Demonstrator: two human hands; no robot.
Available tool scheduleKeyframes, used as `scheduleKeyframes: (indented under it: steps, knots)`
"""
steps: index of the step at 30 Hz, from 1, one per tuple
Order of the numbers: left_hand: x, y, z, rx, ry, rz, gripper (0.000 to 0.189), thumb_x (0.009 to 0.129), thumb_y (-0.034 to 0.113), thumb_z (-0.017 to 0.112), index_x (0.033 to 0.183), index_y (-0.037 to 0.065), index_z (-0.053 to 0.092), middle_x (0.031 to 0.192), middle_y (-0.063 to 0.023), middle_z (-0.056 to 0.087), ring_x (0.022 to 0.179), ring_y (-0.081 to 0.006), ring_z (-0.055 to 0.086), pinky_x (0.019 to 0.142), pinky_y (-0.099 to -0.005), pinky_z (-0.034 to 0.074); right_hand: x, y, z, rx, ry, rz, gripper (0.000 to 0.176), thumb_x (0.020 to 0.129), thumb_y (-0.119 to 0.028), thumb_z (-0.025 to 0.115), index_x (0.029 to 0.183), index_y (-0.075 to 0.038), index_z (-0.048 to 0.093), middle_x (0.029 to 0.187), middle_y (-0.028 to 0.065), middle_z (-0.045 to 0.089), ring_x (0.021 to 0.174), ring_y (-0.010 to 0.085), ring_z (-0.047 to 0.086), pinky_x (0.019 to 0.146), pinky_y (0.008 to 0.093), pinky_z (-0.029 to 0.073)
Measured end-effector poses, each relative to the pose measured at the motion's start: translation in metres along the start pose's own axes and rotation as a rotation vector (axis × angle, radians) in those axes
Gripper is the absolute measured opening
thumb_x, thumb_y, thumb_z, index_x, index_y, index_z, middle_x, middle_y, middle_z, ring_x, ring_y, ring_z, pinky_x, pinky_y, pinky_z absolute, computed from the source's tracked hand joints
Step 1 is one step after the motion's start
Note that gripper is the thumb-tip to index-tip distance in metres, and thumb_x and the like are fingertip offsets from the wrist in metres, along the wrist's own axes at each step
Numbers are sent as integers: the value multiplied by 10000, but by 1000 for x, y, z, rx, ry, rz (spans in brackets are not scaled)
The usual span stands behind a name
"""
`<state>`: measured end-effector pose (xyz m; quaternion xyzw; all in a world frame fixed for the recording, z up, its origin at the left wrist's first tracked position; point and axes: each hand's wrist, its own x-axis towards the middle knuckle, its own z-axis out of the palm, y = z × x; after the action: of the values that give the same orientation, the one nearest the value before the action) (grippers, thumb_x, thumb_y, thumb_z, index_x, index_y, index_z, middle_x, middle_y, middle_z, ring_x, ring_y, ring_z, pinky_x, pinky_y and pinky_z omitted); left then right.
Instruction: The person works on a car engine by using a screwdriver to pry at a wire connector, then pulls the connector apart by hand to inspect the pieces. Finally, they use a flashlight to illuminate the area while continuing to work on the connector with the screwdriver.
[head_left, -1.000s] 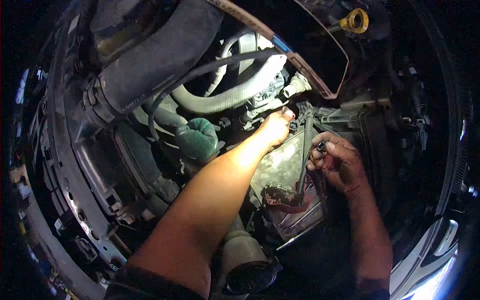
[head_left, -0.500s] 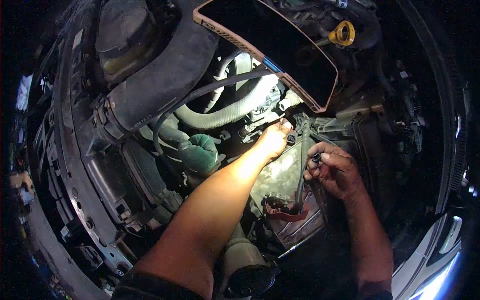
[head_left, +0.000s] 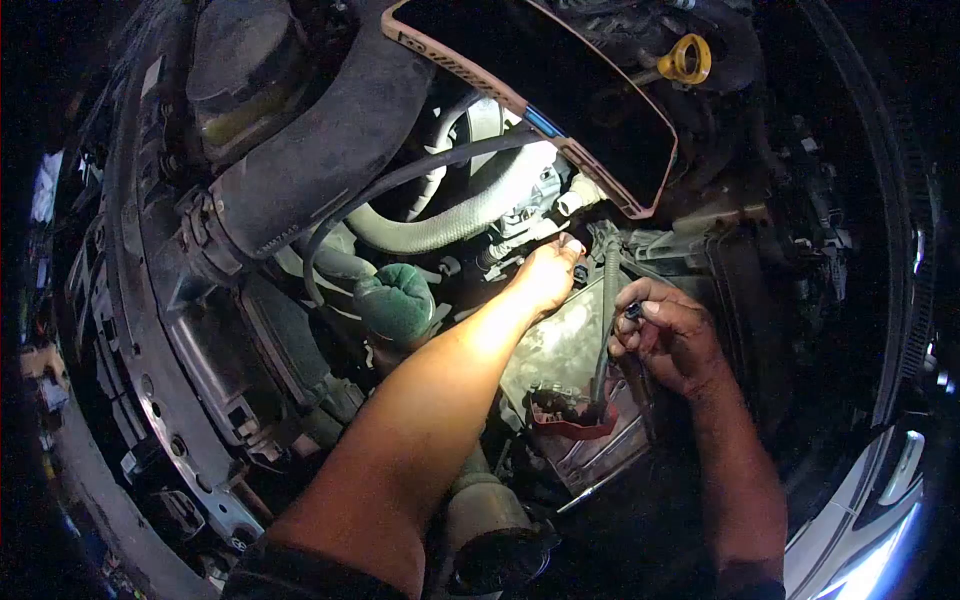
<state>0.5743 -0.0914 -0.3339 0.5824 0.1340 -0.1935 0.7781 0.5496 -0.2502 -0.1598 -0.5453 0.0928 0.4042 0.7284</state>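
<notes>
At the left of the frame, a metal rail [head_left: 178, 447] with a row of holes runs down toward the lower left. A wide black hose [head_left: 320, 150] with a clamp at its lower end crosses the upper left. Right of and below this hose, a green cloth-like plug [head_left: 395, 302] sits at the top of a pipe end. A light braided hose [head_left: 430, 236] curves across the upper center. At the lower center, a light-colored pipe [head_left: 482, 508] has a dark mouth.

The left hand [head_left: 548, 275] is near the center of the frame, its forearm rising from the lower left. Thumb and fingers are drawn together among small fittings; whether they pinch a part cannot be told. A phone-like device [head_left: 570, 95] in a pinkish-tan case lies tilted across the upper center, above the left hand. Below the left hand is a pale-topped box [head_left: 550, 350], with a red part [head_left: 578, 428] at its lower portion. A dark corrugated conduit [head_left: 611, 290] passes between the hands.

The right hand [head_left: 672, 340], right of center, pinches a small black part [head_left: 633, 311] between thumb and fingers, the other fingers curled. A yellow ring-shaped handle [head_left: 686, 61] is at the upper right. A white panel [head_left: 855, 525] occupies the lower right.
</notes>
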Motion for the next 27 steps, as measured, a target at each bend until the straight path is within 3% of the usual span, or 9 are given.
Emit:
scheduleKeyframes:
  steps: [12, 18, 21, 24, 25, 27]
  knots:
    - [-13, 23, 1, 54, 55, -124, 437, 1056, 350, 474, 1193, -27, 646, 1127, -103, 673, 1028, -176, 577, 953, -320, 423, 1, -1, 4, -32, 21, -4, 389, 853, -241, 603, 1120, 42, 597, 855, 99, 621, 742, 198, 624, 722, 333, 537]
    - [-10, 19, 1, 21, 56, -119, 398, 1047, 327, 493, 1139, -21, 662, 1090, -104, 679, 999, -174, 577, 932, -319, 431, 0, -3, 7, -45, 20, 8, 366, 867, -229, 601, 1122, 33, 609, 862, 95, 627, 728, 194, 627, 698, 311, 533]
    - [-17, 26, 1, 20, 55, -92, 371, 1045, 309, 494, 1109, -14, 665, 1071, -84, 671, 994, -162, 573, 925, -299, 425, 3, -7, 26, -161, 233, 7, 278, 915, -165, 580, 1122, 18, 611, 811, 73, 601, 698, 166, 574, 741, 370, 536]
    - [-11, 13, 2, 11, 56, -23, 445, 1052, 358, 459, 1173, -23, 655, 1146, -165, 689, 1069, -232, 619, 960, -358, 447, 9, 0, 41, -816, 363, -267, 259, 879, -99, 616, 1113, 4, 653, 908, 108, 686, 797, 214, 665, 752, 369, 544]
    - [-8, 9, 1, 7, 51, -22, 423, 1052, 343, 469, 1156, -22, 653, 1129, -136, 678, 1059, -207, 602, 960, -338, 436, 12, 0, 45, -1063, 397, -391, 271, 864, -97, 625, 1116, -3, 660, 932, 127, 712, 822, 238, 696, 754, 379, 546]
    - [-3, 3, 0, -2, 41, -21, 379, 1051, 314, 488, 1123, -21, 649, 1094, -77, 655, 1040, -159, 568, 962, -298, 414, 21, 1, 48, -1261, 413, -481, 249, 831, -93, 673, 1067, -16, 660, 917, 170, 701, 859, 316, 686, 761, 418, 535]
